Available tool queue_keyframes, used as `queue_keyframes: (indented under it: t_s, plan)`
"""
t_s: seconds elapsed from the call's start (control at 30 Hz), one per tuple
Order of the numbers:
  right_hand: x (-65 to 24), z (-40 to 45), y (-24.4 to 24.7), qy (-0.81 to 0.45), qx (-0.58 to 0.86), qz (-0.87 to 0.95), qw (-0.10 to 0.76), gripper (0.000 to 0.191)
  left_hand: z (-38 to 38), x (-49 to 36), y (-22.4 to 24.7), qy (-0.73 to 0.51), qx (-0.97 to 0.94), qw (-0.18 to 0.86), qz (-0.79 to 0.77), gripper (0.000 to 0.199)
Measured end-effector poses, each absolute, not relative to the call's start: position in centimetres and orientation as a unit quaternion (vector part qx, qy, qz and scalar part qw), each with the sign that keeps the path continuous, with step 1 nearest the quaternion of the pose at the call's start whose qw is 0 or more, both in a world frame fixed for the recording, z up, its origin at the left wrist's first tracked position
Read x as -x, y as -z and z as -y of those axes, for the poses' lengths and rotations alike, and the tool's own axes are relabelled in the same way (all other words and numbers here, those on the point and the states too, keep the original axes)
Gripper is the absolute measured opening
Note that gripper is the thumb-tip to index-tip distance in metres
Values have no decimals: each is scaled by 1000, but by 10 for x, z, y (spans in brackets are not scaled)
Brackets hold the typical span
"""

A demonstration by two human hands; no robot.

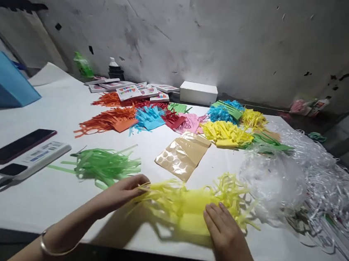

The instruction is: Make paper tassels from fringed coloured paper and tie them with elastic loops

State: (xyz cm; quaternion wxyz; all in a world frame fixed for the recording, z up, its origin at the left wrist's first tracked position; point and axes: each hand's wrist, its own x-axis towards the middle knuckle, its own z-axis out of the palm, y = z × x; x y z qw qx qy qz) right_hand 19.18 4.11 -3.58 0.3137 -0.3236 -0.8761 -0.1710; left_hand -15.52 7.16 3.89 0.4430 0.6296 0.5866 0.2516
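Note:
A yellow fringed tissue-paper tassel (198, 203) lies spread on the white tabletop before me, slightly blurred, with cut strips at both ends and a solid band in the middle. My left hand (132, 187) is at its left end, fingers curled around the loose strips. On the solid band's right part, my right hand (222, 227) rests flat with fingers stretched out. Behind my left hand lies a green fringed tissue-paper bundle (105, 164). Just beyond the yellow paper is a tan piece with a sheet of clear round stickers (176, 159).
Folded fringed bundles in orange (110, 119), blue (151, 117), pink (190, 123) and yellow (226, 132) lie farther back. Clear plastic bags (271, 182) heap at right. A phone (20, 145) and a white cabled device (36, 159) lie left. A white box (198, 93) stands near the wall.

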Motion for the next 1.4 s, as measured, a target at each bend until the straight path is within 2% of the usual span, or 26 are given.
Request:
queue_keyframes:
  t_s: [0.07,0.13,0.23,0.27,0.37,0.4,0.47,0.73,0.83,0.97,1.03,1.2,1.4]
  plan:
    - [-181,-41,45,136,343,871,324,39,-57,157,-37,-316,-670,247,-625,30]
    - [-178,-40,48,106,357,875,311,40,-40,141,-33,-340,-728,124,-582,39]
    - [-179,-39,42,77,361,878,306,43,-19,93,-20,-288,-822,92,-482,58]
    - [-179,-38,39,76,358,876,313,43,-16,76,-14,-271,-839,79,-465,59]
    - [-177,-36,34,83,347,873,333,43,-24,38,1,-283,-837,34,-467,27]
    - [-177,-34,34,86,346,871,339,44,-30,33,3,-292,-829,21,-476,23]
    - [-177,-33,36,92,338,874,337,45,-43,37,5,-295,-814,3,-499,30]
    - [-184,-31,54,116,327,890,296,42,-37,165,2,-234,-748,-36,-620,48]
    - [-180,-30,52,108,344,873,327,40,-14,185,-8,-206,-756,2,-621,51]
    - [-171,-28,40,94,348,875,321,35,4,136,-21,-209,-852,126,-464,56]
    - [-168,-26,34,82,352,880,308,32,0,98,-15,-205,-877,131,-415,53]
    - [-176,-18,21,66,343,884,309,29,-24,54,14,-196,-879,157,-405,22]
    - [-184,-11,15,35,338,877,340,22,-23,65,17,-240,-869,175,-395,28]
